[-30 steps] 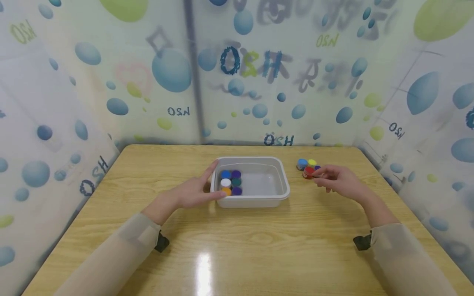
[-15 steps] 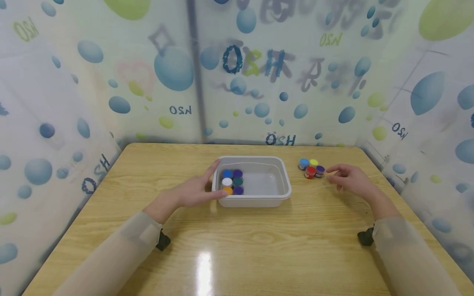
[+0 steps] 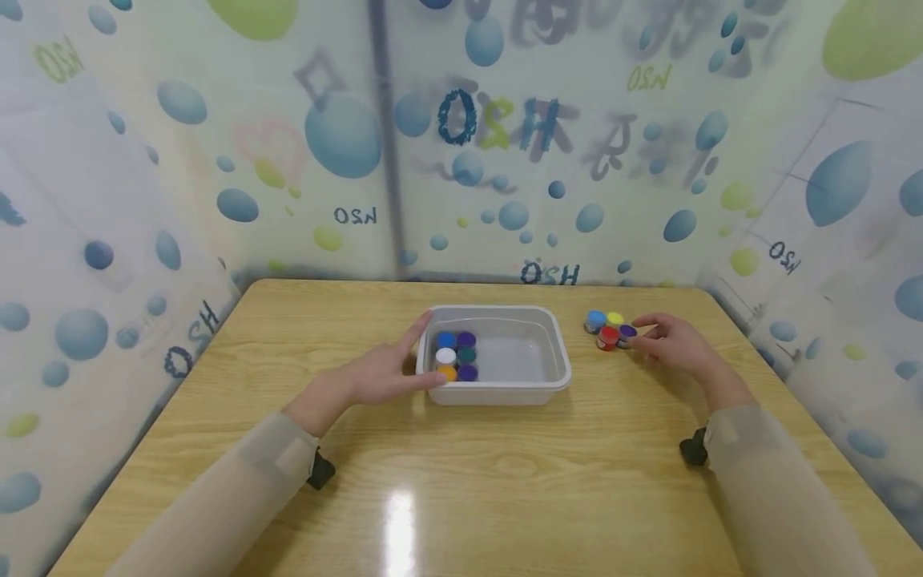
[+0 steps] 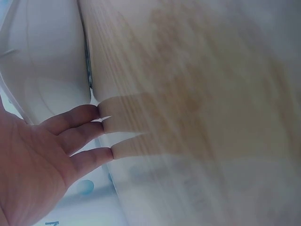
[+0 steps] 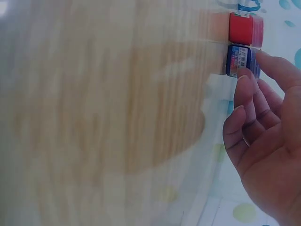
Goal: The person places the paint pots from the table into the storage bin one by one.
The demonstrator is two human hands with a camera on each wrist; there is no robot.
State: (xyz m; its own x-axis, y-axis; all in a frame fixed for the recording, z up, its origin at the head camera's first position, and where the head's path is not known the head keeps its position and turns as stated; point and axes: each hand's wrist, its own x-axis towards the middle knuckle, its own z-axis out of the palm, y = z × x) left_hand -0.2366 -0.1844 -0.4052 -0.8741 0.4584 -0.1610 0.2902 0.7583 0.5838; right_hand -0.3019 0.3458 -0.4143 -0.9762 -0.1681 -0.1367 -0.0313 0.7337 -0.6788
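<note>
A white plastic tub point(image 3: 516, 394) stands mid-table, with several small paint jars at its left end: white point(image 3: 445, 357), orange point(image 3: 447, 373), dark green, blue and purple. My left hand point(image 3: 378, 374) rests at the tub's left end, thumb along the front corner and index finger on the rim; its other fingers extend beside the wall in the left wrist view. To the right, my right hand point(image 3: 674, 346) has thumb and fingertips at either side of a purple-lidded paint jar point(image 5: 237, 61), pinching it. That jar stands against a red one point(image 3: 607, 338).
Behind the red jar stand a blue-lidded jar point(image 3: 594, 322) and a yellow-lidded jar point(image 3: 614, 319). A patterned curtain point(image 3: 461, 200) rises at the table's back edge and both sides. The wooden table point(image 3: 505, 481) reflects light near the front.
My right hand draws back from the jar group, then returns left to the purple jar. My left hand stays on the tub. The view shifts slightly.
</note>
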